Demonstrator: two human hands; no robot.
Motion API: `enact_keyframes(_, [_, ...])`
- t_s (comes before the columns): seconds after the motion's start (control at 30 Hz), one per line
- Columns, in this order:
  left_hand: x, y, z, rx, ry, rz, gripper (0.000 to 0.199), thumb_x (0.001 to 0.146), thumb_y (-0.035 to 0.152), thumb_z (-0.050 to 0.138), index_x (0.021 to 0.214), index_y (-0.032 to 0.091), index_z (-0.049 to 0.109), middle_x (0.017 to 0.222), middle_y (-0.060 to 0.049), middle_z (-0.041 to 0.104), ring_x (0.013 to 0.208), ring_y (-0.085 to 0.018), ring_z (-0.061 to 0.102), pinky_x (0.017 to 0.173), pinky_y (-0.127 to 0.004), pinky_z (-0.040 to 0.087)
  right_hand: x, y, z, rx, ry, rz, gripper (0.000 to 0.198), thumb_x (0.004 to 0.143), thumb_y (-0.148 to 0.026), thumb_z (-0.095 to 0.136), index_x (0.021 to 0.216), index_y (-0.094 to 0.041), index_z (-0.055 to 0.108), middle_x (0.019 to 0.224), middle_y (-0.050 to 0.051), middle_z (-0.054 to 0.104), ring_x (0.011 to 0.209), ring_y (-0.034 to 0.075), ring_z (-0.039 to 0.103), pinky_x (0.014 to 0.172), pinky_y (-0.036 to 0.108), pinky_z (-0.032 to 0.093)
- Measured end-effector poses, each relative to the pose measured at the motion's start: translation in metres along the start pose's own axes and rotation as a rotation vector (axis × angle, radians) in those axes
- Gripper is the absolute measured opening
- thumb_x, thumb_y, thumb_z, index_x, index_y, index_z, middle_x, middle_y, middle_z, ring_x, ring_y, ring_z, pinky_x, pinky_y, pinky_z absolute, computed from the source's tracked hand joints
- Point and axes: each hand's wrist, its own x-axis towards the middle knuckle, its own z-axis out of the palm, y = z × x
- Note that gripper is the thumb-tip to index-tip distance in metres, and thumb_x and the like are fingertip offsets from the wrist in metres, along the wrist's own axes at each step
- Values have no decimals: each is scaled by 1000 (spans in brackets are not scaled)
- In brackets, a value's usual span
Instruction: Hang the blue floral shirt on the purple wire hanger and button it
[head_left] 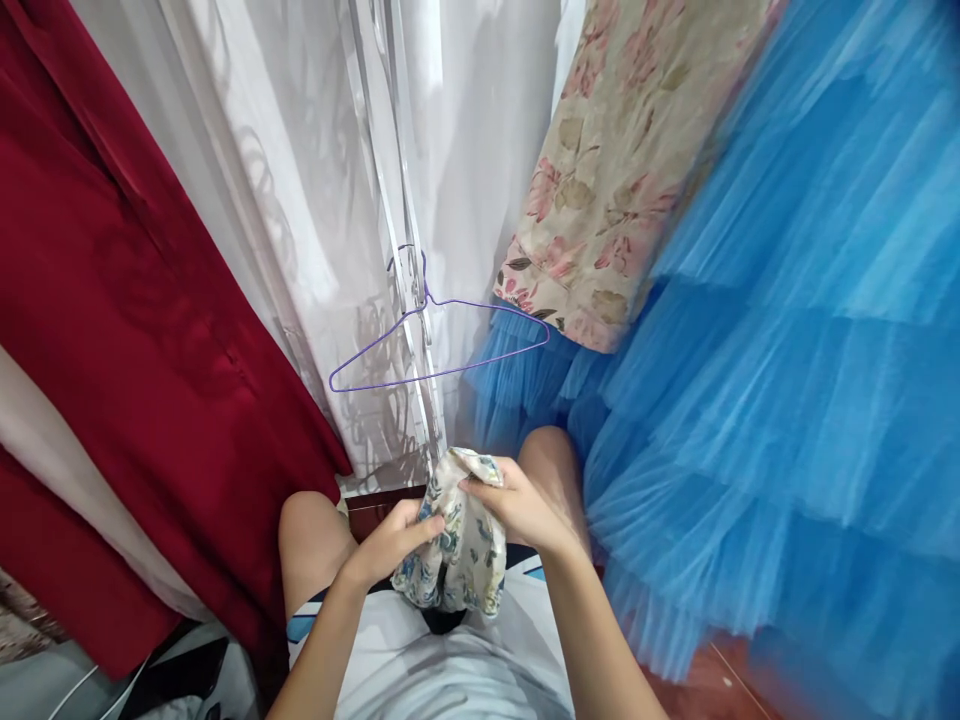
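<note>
Over my lap I hold a small cream garment (474, 545) with a blue and green floral print. It is gathered, so its exact kind does not show. My left hand (394, 540) grips its left side, thumb lying on top of the cloth. At its upper right edge, my right hand (516, 498) pinches the fabric, also with the thumb on top. Beyond both hands a purple wire hanger (442, 373) hangs on a white metal rack post (409, 290), bearing no cloth.
Long dark red cloth (150, 300) hangs on the left. At the right are a tiered blue tulle dress (750, 400) and a cream fabric with pink flowers (592, 200). A white curtain (480, 150) hangs behind the post. Reddish floor (697, 685) shows at lower right.
</note>
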Motion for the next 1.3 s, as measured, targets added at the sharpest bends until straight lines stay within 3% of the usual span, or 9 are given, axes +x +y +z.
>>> enact_keyframes(0.13, [-19, -43, -1, 318, 128, -58, 44, 85, 55, 59, 73, 15, 71, 75, -5, 67, 74, -22, 60, 69, -30, 48, -9, -21, -15, -150, 177, -148, 12, 79, -29, 69, 86, -20, 73, 84, 4, 70, 76, 21, 61, 68, 29, 46])
enact_keyframes(0.27, [-22, -49, -34, 643, 210, 40, 28, 83, 44, 61, 72, 21, 73, 82, -6, 70, 86, -25, 61, 84, -37, 46, -13, -29, -25, -322, 228, -183, 16, 79, -22, 64, 90, -21, 76, 88, 6, 73, 79, 24, 64, 69, 31, 47])
enact_keyframes(0.53, [11, 29, -185, 1103, 461, 192, 25, 82, 34, 60, 101, 31, 76, 108, -7, 71, 112, -30, 48, 104, -53, 23, 48, -34, -32, -411, 285, -263, 29, 75, -23, 64, 102, -18, 75, 98, 8, 74, 87, 25, 65, 79, 35, 49])
enact_keyframes(0.67, [29, 63, -227, 1102, 472, 223, 33, 86, 46, 55, 106, 29, 75, 120, -7, 67, 118, -30, 46, 108, -53, 19, 100, -39, -49, -484, 338, -380, 58, 69, -15, 63, 127, -21, 64, 123, 7, 67, 93, 22, 63, 81, 32, 47])
enact_keyframes(0.8, [47, 95, -214, 908, 447, 369, 41, 91, 49, 49, 119, 26, 69, 126, -6, 65, 121, -26, 50, 110, -42, 28, 127, -42, -66, -637, 359, -396, 32, 73, -16, 57, 101, -14, 74, 94, 5, 73, 76, 19, 60, 69, 28, 43])
enact_keyframes(0.97, [74, 130, -165, 752, 455, 404, 38, 88, 49, 54, 101, 17, 69, 96, -5, 70, 86, -21, 61, 78, -28, 46, 123, -38, -63, -795, 306, -412, 19, 75, -15, 50, 62, -15, 64, 57, -1, 60, 56, 14, 49, 57, 24, 33])
enact_keyframes(1.1, [82, 148, -138, 914, 596, 492, 30, 86, 43, 57, 102, 19, 64, 86, -1, 66, 80, -18, 60, 76, -26, 43, 106, -37, -58, -744, 234, -491, 26, 76, -13, 49, 89, -16, 71, 76, 2, 68, 68, 17, 58, 66, 26, 42])
enact_keyframes(1.2, [79, 151, -129, 967, 637, 540, 28, 91, 39, 52, 107, 20, 63, 90, -3, 67, 83, -18, 62, 77, -26, 42, 96, -41, -72, -642, 491, -555, 55, 78, -19, 53, 133, -16, 53, 77, 2, 68, 62, 17, 56, 63, 27, 44])
enact_keyframes(1.3, [75, 152, -127, 996, 591, 562, 27, 95, 38, 45, 101, 20, 65, 91, -4, 69, 85, -19, 62, 78, -27, 42, 99, -50, -100, -610, 762, -505, 79, 78, -29, 61, 149, -11, 31, 77, 3, 69, 60, 18, 56, 62, 30, 46])
